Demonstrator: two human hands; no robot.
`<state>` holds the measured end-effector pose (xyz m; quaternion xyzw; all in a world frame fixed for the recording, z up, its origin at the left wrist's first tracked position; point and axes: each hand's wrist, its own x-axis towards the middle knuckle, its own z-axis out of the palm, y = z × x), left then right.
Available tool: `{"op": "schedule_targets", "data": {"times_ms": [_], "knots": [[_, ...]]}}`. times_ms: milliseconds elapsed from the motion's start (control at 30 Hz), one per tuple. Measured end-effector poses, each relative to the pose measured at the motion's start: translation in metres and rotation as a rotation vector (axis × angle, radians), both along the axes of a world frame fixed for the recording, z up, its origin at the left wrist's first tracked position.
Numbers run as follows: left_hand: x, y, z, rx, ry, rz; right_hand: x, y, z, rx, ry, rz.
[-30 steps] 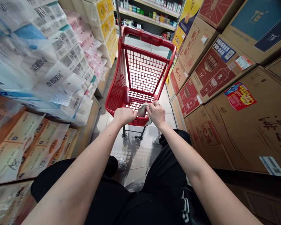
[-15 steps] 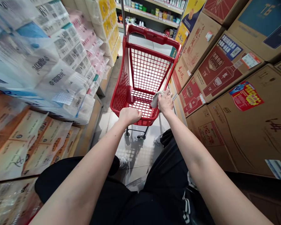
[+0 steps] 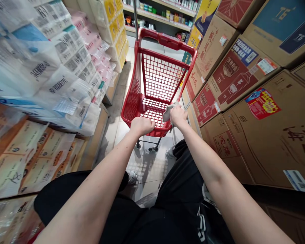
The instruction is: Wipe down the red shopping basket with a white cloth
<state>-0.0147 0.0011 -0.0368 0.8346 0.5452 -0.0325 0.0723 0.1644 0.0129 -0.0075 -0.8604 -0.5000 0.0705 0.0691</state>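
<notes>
A red plastic shopping cart with a mesh basket stands in front of me, its handle at the far end. My left hand is closed on the near rim of the basket, fingers wrapped over it. At the near right corner, my right hand grips a light grey cloth and presses it against the basket's right rim. Part of the cloth hangs over the inside of the basket. The fingertips of both hands are hidden from this angle.
Packs of tissue paper are stacked along the left. Cardboard cartons form a tall wall close on the right. Beyond the cart are shelves of small goods. Between the stacks runs a narrow tiled floor.
My right hand and the cloth have slid a little way along the right rim towards me. My left hand stays at the near rim. The view has shifted slightly.
</notes>
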Motion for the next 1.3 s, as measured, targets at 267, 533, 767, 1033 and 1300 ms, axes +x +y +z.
{"op": "schedule_targets", "data": {"times_ms": [267, 533, 767, 1033, 1300], "knots": [[0.012, -0.006, -0.002, 0.050, -0.026, 0.022, 0.011, 0.005, -0.003, 0.029, -0.007, -0.026], [0.007, 0.001, -0.002, -0.001, -0.021, 0.136, -0.026, -0.045, -0.019, 0.041, -0.120, 0.049], [0.000, 0.001, -0.004, 0.031, -0.019, 0.114, -0.033, -0.050, -0.020, 0.016, -0.082, 0.071], [0.014, -0.008, 0.000, 0.072, -0.015, 0.018, 0.003, -0.009, -0.002, 0.017, -0.023, 0.032], [0.020, -0.013, 0.004, 0.074, -0.045, 0.050, 0.004, -0.004, -0.002, 0.004, -0.090, 0.024]]}}
